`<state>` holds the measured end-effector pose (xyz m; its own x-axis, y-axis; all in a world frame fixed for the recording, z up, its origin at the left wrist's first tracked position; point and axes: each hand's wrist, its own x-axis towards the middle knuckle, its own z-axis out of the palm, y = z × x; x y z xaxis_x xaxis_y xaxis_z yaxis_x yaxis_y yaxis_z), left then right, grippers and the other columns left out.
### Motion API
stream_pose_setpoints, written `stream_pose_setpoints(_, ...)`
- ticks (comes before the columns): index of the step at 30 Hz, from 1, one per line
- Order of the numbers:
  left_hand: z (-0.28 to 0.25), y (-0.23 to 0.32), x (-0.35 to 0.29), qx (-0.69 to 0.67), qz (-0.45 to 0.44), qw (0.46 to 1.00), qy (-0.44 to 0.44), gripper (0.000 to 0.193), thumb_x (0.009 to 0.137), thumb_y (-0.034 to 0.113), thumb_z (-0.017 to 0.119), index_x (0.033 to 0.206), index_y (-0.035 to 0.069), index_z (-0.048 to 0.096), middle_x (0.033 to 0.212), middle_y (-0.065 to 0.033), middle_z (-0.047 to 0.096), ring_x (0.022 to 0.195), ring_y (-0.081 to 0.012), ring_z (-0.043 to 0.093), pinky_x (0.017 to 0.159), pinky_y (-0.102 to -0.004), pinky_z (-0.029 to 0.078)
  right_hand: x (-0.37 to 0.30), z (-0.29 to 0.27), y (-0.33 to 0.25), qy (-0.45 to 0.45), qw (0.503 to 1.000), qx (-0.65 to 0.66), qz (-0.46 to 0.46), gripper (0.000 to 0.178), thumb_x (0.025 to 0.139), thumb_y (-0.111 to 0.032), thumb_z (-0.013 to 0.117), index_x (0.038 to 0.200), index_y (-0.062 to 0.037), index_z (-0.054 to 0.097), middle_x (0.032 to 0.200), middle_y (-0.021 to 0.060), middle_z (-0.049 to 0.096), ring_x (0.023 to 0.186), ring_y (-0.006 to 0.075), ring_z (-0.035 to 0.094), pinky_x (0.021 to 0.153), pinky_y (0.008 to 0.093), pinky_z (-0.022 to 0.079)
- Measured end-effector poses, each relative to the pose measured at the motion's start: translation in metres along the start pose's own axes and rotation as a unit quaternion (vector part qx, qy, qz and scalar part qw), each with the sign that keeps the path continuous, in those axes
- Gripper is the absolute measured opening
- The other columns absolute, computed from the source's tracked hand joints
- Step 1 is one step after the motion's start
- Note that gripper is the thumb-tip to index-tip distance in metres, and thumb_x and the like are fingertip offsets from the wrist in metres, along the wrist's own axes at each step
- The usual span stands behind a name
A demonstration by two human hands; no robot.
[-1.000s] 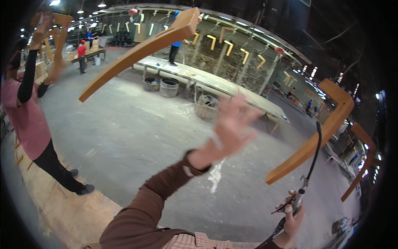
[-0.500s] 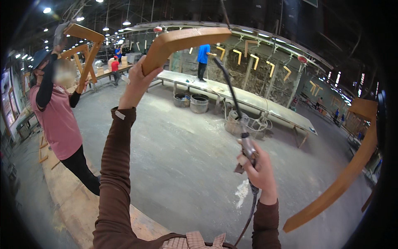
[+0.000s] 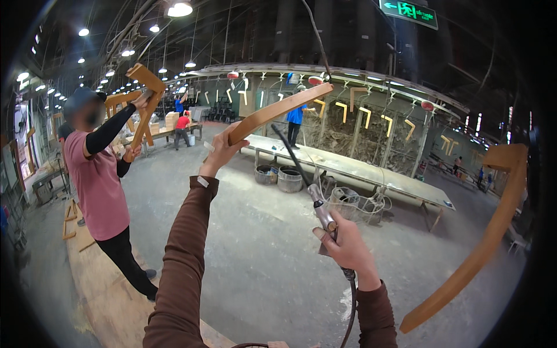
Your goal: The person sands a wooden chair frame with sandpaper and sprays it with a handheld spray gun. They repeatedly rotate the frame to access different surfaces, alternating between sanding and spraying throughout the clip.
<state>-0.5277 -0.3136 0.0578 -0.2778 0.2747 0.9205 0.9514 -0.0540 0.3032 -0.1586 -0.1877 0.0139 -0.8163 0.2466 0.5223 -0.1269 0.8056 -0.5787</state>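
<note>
Gripping the near end of the raised wooden piece (image 3: 281, 110), seemingly hung from a wire (image 3: 317, 38), the left hand (image 3: 221, 151), empty a second ago, now appears to steady it for the air gun (image 3: 324, 216) held in the right hand (image 3: 350, 246), nozzle (image 3: 291, 154) just below.

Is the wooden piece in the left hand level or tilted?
Tilted: the wooden piece slopes up to the right in the head view, its far end higher than the end gripped by the left hand.
</note>
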Motion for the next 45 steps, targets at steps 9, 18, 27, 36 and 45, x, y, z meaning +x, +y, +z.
stream_pose_setpoints(9, 0.020, -0.006, -0.003, -0.048, 0.023, 0.999, 0.010, 0.057, 0.073, 0.014, 0.079, 0.123, 0.002, 0.056, 0.102, -0.0085, 0.065, 0.088, -0.0119, 0.057, 0.081, -0.0277, 0.046, 0.023, -0.025, 0.024, 0.166, 0.980, -0.111, -0.024, 0.031, 0.085, -0.025, 0.064, 0.097, 0.0015, 0.053, 0.063, 0.0178, 0.054, 0.060, 0.0346, 0.055, 0.058, 0.0402, 0.043)
stream_pose_setpoints(18, 0.014, 0.010, -0.002, -0.064, 0.015, 0.998, -0.009, 0.052, 0.075, 0.012, 0.076, 0.122, 0.003, 0.055, 0.100, -0.0070, 0.065, 0.091, -0.0132, 0.059, 0.082, -0.0287, 0.046, 0.013, -0.035, 0.028, 0.161, 0.984, -0.075, -0.031, 0.032, 0.084, -0.023, 0.064, 0.097, 0.0036, 0.053, 0.063, 0.0168, 0.053, 0.058, 0.0313, 0.050, 0.058, 0.0384, 0.041)
stream_pose_setpoints(27, -0.003, 0.056, -0.002, -0.344, -0.096, 0.929, -0.093, 0.037, 0.086, 0.021, 0.068, 0.112, 0.002, 0.051, 0.095, -0.0073, 0.064, 0.085, -0.0159, 0.065, 0.074, -0.0284, 0.051, -0.005, -0.018, 0.000, 0.000, 0.998, -0.042, -0.042, 0.032, 0.085, -0.023, 0.066, 0.099, 0.0028, 0.053, 0.059, 0.0137, 0.052, 0.052, 0.0273, 0.048, 0.053, 0.0367, 0.040)
stream_pose_setpoints(36, 0.010, 0.086, -0.005, -0.429, -0.164, 0.880, -0.123, 0.035, 0.088, 0.027, 0.065, 0.109, 0.004, 0.048, 0.092, -0.0111, 0.062, 0.076, -0.0209, 0.067, 0.066, -0.0316, 0.056, -0.009, -0.025, 0.012, 0.077, 0.993, -0.082, 0.029, 0.031, 0.086, -0.024, 0.063, 0.105, 0.0000, 0.054, 0.065, 0.0155, 0.057, 0.059, 0.0271, 0.059, 0.056, 0.0358, 0.043)
stream_pose_setpoints(45, 0.038, 0.076, -0.036, -0.468, -0.197, 0.852, -0.126, 0.037, 0.092, 0.030, 0.059, 0.112, 0.003, 0.046, 0.096, -0.0132, 0.063, 0.077, -0.0200, 0.066, 0.065, -0.0311, 0.057, -0.016, -0.056, 0.025, 0.155, 0.987, -0.038, 0.015, 0.032, 0.085, -0.022, 0.065, 0.104, 0.0018, 0.054, 0.065, 0.0114, 0.053, 0.059, 0.0198, 0.050, 0.059, 0.0334, 0.042)
